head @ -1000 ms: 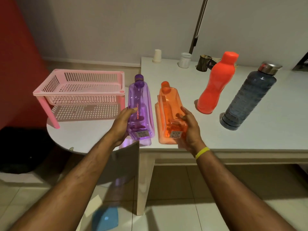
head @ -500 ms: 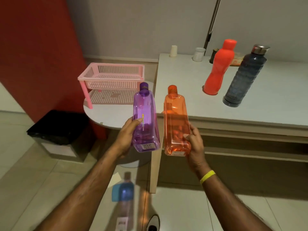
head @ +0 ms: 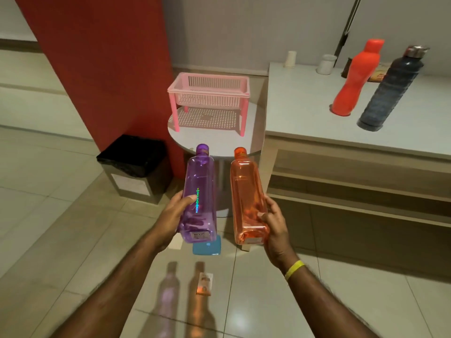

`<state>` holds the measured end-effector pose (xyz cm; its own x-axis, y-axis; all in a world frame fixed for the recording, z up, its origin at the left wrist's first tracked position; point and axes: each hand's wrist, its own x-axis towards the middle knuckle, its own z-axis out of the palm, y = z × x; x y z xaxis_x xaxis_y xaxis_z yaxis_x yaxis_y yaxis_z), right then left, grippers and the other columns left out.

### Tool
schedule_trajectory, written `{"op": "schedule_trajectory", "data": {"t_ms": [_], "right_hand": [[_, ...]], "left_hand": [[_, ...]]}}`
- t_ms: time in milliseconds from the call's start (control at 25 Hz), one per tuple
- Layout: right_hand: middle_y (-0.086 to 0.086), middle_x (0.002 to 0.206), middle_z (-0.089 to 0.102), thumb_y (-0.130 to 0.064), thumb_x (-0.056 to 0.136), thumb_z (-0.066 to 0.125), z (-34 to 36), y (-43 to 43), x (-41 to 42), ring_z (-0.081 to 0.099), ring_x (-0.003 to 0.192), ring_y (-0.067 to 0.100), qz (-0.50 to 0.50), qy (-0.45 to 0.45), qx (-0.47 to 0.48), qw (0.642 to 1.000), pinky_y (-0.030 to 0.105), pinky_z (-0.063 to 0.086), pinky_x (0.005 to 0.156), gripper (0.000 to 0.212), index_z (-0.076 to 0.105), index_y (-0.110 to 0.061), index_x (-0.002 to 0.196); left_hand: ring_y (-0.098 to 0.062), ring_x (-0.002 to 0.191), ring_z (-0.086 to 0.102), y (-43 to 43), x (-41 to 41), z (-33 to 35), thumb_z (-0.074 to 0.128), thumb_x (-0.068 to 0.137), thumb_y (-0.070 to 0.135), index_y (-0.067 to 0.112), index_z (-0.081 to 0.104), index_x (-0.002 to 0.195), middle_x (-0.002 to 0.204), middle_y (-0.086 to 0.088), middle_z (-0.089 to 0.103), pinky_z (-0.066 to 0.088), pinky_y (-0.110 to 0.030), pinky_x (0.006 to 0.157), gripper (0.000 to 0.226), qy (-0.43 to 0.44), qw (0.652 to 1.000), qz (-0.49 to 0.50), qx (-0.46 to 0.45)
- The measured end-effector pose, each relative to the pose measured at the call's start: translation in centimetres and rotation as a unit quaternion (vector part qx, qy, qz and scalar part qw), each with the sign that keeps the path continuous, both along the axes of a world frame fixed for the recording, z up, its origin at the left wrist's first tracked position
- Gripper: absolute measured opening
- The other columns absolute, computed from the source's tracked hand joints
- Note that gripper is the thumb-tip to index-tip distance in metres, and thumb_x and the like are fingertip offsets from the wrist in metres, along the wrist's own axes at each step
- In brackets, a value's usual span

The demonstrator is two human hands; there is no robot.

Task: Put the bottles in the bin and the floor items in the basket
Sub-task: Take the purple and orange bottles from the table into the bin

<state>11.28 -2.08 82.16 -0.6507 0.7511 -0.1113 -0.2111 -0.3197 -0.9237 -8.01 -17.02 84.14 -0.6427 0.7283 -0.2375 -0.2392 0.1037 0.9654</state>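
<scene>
Two floor items are partly hidden: a blue thing (head: 207, 248) on the floor (head: 73, 228) shows only its lower part below the purple bottle (head: 200, 191), and a pale scrap (head: 176, 243) peeks out beside the left hand (head: 174, 214). A small packet (head: 205, 284) lies in full view, its print too blurred to read. The left hand's fingers (head: 189, 198) are curled round the purple bottle's lower half, some of them seen only through the plastic. The right hand (head: 275, 224) grips the orange bottle (head: 245, 191) near its base, fingers (head: 264, 215) bent against its side. Both bottles hang over the floor, caps pointing away. The black-lined bin (head: 129, 182) stands on the floor by the red wall (head: 102, 69). The pink basket (head: 210, 100) sits towards the far edge of a round surface (head: 214, 145). A red bottle (head: 353, 79) and a dark bottle (head: 388, 89) stand on the long surface (head: 305, 106).
</scene>
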Motion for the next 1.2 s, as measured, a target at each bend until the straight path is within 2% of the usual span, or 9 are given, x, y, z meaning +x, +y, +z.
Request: {"op": "schedule_trajectory", "data": {"t_ms": [160, 280, 360, 440, 600, 760, 840, 1040, 1200], "right_hand": [[0.011, 0.126, 0.063, -0.025, 0.084, 0.066, -1.4, -5.8, -4.4, 0.067, 0.109, 0.035, 0.005, -0.038, 0.005, 0.999, 0.048, 0.058, 0.088, 0.05, 0.049, -0.028, 0.131], [0.014, 0.128, 0.062, -0.016, 0.1, 0.047, -3.5, -11.1, -9.0, 0.068, 0.106, 0.033, -0.008, -0.057, -0.007, 0.998, 0.051, 0.057, 0.089, 0.032, 0.05, -0.025, 0.131], [0.014, 0.13, 0.062, -0.018, 0.104, 0.041, -5.0, -15.0, -12.7, 0.067, 0.109, 0.035, -0.012, -0.062, -0.02, 0.998, 0.054, 0.056, 0.09, 0.035, 0.046, -0.019, 0.138], [0.016, 0.131, 0.06, -0.02, 0.104, 0.041, -5.6, -18.1, -15.8, 0.063, 0.114, 0.042, 0.001, -0.068, -0.022, 0.997, 0.059, 0.053, 0.092, 0.039, 0.043, -0.016, 0.143], [0.013, 0.129, 0.062, -0.031, 0.097, 0.054, -6.2, -22.5, -20.8, 0.068, 0.108, 0.037, 0.007, -0.085, -0.02, 0.996, 0.053, 0.059, 0.083, 0.046, 0.046, -0.019, 0.14], [0.015, 0.13, 0.06, -0.031, 0.099, 0.051, -7.0, -23.6, -27.2, 0.068, 0.108, 0.038, 0.022, -0.114, -0.01, 0.993, 0.055, 0.059, 0.084, 0.043, 0.044, -0.021, 0.14], [0.015, 0.13, 0.061, -0.036, 0.093, 0.049, -7.7, -23.3, -31.0, 0.068, 0.107, 0.038, 0.026, -0.13, -0.009, 0.991, 0.057, 0.057, 0.087, 0.051, 0.043, -0.021, 0.141], [0.013, 0.13, 0.061, -0.038, 0.09, 0.049, -10.0, -20.7, -43.1, 0.068, 0.107, 0.035, 0.048, -0.142, -0.018, 0.989, 0.049, 0.06, 0.083, 0.054, 0.046, -0.02, 0.141], [0.012, 0.129, 0.062, -0.032, 0.093, 0.051, -10.7, -17.9, -53.0, 0.068, 0.108, 0.034, 0.055, -0.144, -0.041, 0.987, 0.05, 0.06, 0.082, 0.046, 0.048, -0.022, 0.138]], "left_hand": [[-0.034, 0.102, 0.07, -7.6, -4.2, -1.5, 0.053, 0.099, 0.025, 0.016, 0.053, 0.133, 0.118, -0.015, 0.069, 0.057, -0.051, 0.089, 0.036, 0.024, 0.999, -0.006, -0.047], [-0.033, 0.101, 0.07, -13.4, -8.3, -2.0, 0.055, 0.098, 0.025, 0.015, 0.052, 0.134, 0.118, -0.014, 0.068, 0.059, -0.043, 0.082, 0.038, 0.02, 0.997, -0.013, -0.074], [-0.033, 0.104, 0.069, -17.7, -11.6, -2.2, 0.056, 0.098, 0.024, 0.014, 0.051, 0.136, 0.12, -0.015, 0.067, 0.059, -0.042, 0.082, 0.04, 0.015, 0.996, -0.009, -0.084], [-0.033, 0.106, 0.068, -20.8, -14.7, -2.4, 0.054, 0.099, 0.026, 0.014, 0.049, 0.137, 0.122, -0.016, 0.066, 0.058, -0.047, 0.088, 0.041, 0.016, 0.996, -0.011, -0.088], [-0.031, 0.106, 0.069, -25.1, -20.5, -3.8, 0.053, 0.099, 0.031, 0.015, 0.045, 0.141, 0.123, -0.015, 0.065, 0.057, -0.052, 0.091, 0.046, -0.001, 0.994, -0.025, -0.106], [-0.028, 0.101, 0.071, -26.1, -27.2, -5.3, 0.056, 0.098, 0.033, 0.017, 0.044, 0.142, 0.12, -0.012, 0.066, 0.06, -0.047, 0.086, 0.049, -0.003, 0.994, -0.018, -0.11], [-0.027, 0.101, 0.072, -25.9, -30.9, -6.5, 0.056, 0.098, 0.034, 0.018, 0.044, 0.142, 0.119, -0.012, 0.068, 0.06, -0.048, 0.086, 0.048, -0.014, 0.994, -0.024, -0.109], [-0.027, 0.1, 0.073, -23.5, -42.3, -8.7, 0.056, 0.098, 0.032, 0.02, 0.047, 0.14, 0.119, -0.011, 0.068, 0.06, -0.048, 0.085, 0.045, -0.029, 0.993, -0.031, -0.107], [-0.028, 0.1, 0.073, -20.7, -52.5, -8.7, 0.053, 0.099, 0.031, 0.02, 0.051, 0.134, 0.113, -0.01, 0.072, 0.056, -0.055, 0.092, 0.037, -0.053, 0.989, -0.024, -0.134]]}}
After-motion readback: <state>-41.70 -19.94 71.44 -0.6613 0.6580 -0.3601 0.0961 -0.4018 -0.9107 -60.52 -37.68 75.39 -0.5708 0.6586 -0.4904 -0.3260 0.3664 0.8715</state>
